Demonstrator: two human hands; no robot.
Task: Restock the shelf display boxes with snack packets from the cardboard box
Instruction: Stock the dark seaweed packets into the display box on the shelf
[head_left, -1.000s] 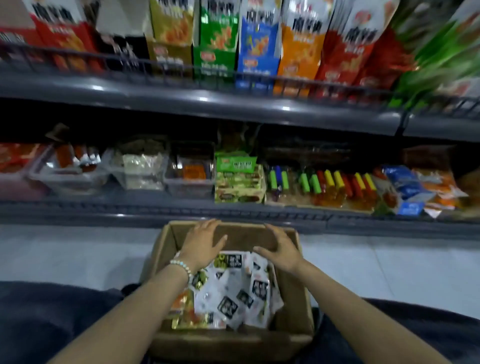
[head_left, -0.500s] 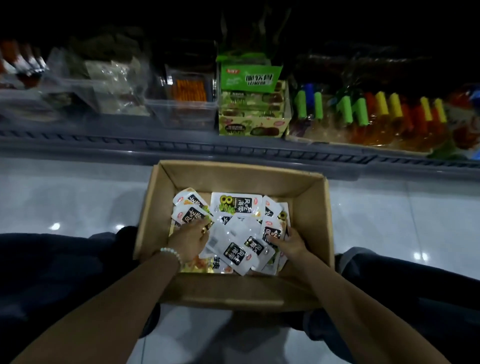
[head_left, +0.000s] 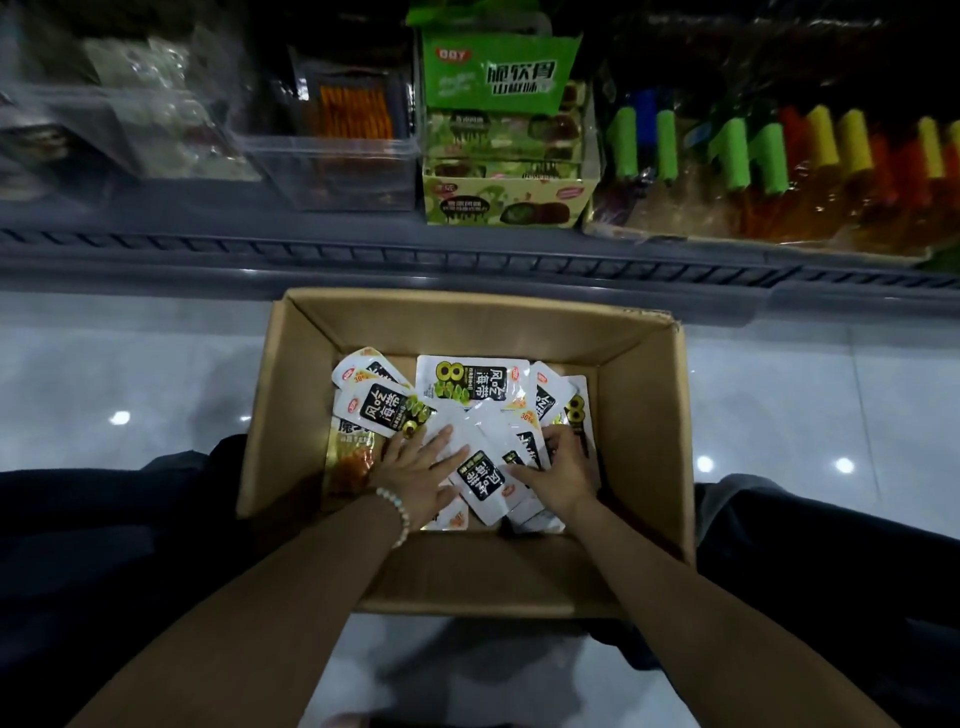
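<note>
Two hands are down inside the cardboard box (head_left: 644, 415), both on the heap of snack packets (head_left: 470, 384) that covers its bottom. The left hand (head_left: 418, 470) lies flat, its fingers (head_left: 441, 435) straight and a little spread, pressing on the white backs of the packets directly beneath them; a bead bracelet (head_left: 397, 512) circles that wrist. The right hand (head_left: 561, 475) sits just to the right of those fingers, with one black-labelled packet (head_left: 480, 478) lying between the two hands. The right fingers (head_left: 558, 440) are bent at the knuckles and curl over the right edge of a small overlapping bunch of packets, while the thumb stretches left across the top of the bunch, so this hand pinches packets. Beyond both sets of fingertips more white packets lie face up and askew against the far wall of the box. Left of the left fingers, an orange and gold packet (head_left: 350, 460) shows against the box's left wall. The box stands on a pale glossy floor (head_left: 130, 374) between dark trouser legs (head_left: 104, 545). Well beyond the fingertips runs the grey edge of the bottom shelf (head_left: 363, 249), and almost straight ahead of the fingers a green display box (head_left: 501, 200) stands on it with its lid flap raised. To the left of that is a clear bin (head_left: 337, 156) holding orange sticks, and to the right a row of items with green, yellow and red caps (head_left: 769, 156).
</note>
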